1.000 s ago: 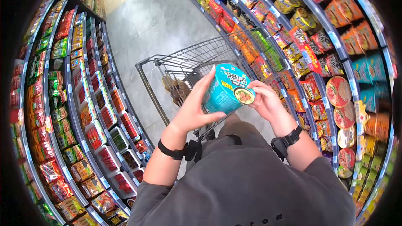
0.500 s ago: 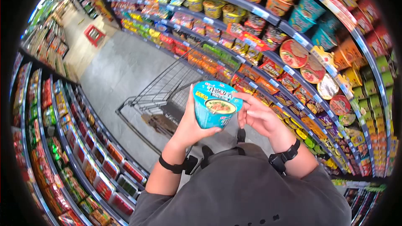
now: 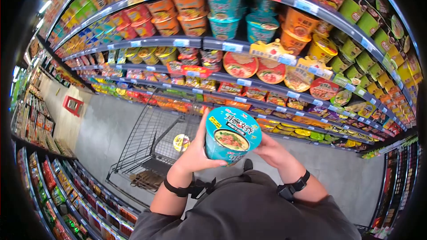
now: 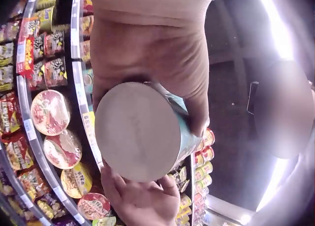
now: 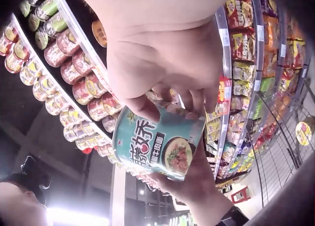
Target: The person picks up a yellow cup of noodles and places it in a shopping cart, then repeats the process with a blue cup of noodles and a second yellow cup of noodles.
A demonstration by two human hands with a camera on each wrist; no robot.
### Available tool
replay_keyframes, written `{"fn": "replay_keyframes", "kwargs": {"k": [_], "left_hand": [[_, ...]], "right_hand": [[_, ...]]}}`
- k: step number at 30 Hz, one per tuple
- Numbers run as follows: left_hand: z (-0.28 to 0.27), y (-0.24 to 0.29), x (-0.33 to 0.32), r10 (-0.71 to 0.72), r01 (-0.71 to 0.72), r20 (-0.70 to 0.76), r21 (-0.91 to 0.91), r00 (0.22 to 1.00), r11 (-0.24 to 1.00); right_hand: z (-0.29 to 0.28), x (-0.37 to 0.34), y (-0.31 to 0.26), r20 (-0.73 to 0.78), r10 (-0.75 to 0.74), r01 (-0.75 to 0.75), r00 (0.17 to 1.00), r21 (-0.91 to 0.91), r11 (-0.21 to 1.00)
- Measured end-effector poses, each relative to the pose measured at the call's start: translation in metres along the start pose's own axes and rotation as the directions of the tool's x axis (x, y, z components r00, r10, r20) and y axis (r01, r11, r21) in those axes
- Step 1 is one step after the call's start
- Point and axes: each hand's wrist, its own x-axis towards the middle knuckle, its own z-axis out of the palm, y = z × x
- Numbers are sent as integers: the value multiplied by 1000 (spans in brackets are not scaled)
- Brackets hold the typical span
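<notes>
A teal instant noodle cup (image 3: 233, 129) is held in front of the torso, its printed lid tilted up toward the head camera. My left hand (image 3: 193, 151) grips it from the left, thumb along the lower front. On the other side my right hand (image 3: 273, 151) holds it with thumb and fingers against the wall. The left wrist view shows the cup's plain pale base (image 4: 138, 132), with the right fingers at its edge. In the right wrist view the lettering and a noodle bowl picture appear on the teal wall (image 5: 160, 142).
A wire shopping cart (image 3: 142, 151) stands at the left, with a round yellow-and-white package (image 3: 181, 142) in it. Shelves ahead carry noodle cups, including similar teal cups (image 3: 224, 15), and bowls (image 3: 240, 64). More shelves (image 3: 66, 186) line the left. Grey floor (image 3: 342, 169) lies at right.
The view has swung right to face the noodle shelves, and the cart now appears farther left. The right hand has gone from loose fingers by the lid to holding the cup's right side.
</notes>
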Motion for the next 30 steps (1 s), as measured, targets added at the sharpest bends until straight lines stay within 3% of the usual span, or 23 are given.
{"fn": "replay_keyframes", "kwargs": {"k": [2, 4, 6, 8, 10, 11, 14, 18, 24, 26, 28, 30], "left_hand": [[17, -8, 28, -39, 11, 136, 200, 990, 980], [39, -8, 57, -44, 19, 141, 171, 989, 985], [52, -12, 81, -16, -63, 190, 405, 982, 912], [67, -21, 102, 49, -114, 172, 392, 984, 913], [78, -24, 122, 93, -172, 174, 527, 980, 832], [88, -24, 128, 180, -226, 137, 561, 974, 796], [98, -35, 144, 169, -169, 55, 574, 984, 801], [110, -42, 159, 257, -180, -58, 570, 965, 802], [99, -42, 180, 308, -162, -160, 584, 938, 796], [90, -31, 194, 309, -178, -101, 635, 946, 752], [86, -17, 209, 346, -212, -16, 763, 938, 610], [76, -10, 229, 302, -190, -13, 750, 953, 633]], "right_hand": [[-29, -15, -10, -14, -6, 7, 1000, 40, 999], [-53, -28, -28, -51, -52, 52, 997, -1, 999], [-70, -38, -52, -81, -76, 75, 994, -10, 997], [-86, -45, -77, -87, -146, 144, 985, -28, 989], [-106, -49, -95, -78, -170, 166, 982, -50, 985], [-112, -51, -103, -58, -204, 201, 977, -57, 978], [-133, -52, -120, -19, -220, 219, 975, -63, 974], [-151, -42, -130, 24, -258, 259, 966, -36, 965], [-150, -9, -153, 89, -328, 330, 941, -7, 944], [-150, 7, -161, 114, -360, 363, 926, -9, 932], [-152, 23, -169, 162, -376, 381, 912, 0, 925], [-152, 39, -179, 189, -397, 404, 898, -3, 915]]}}
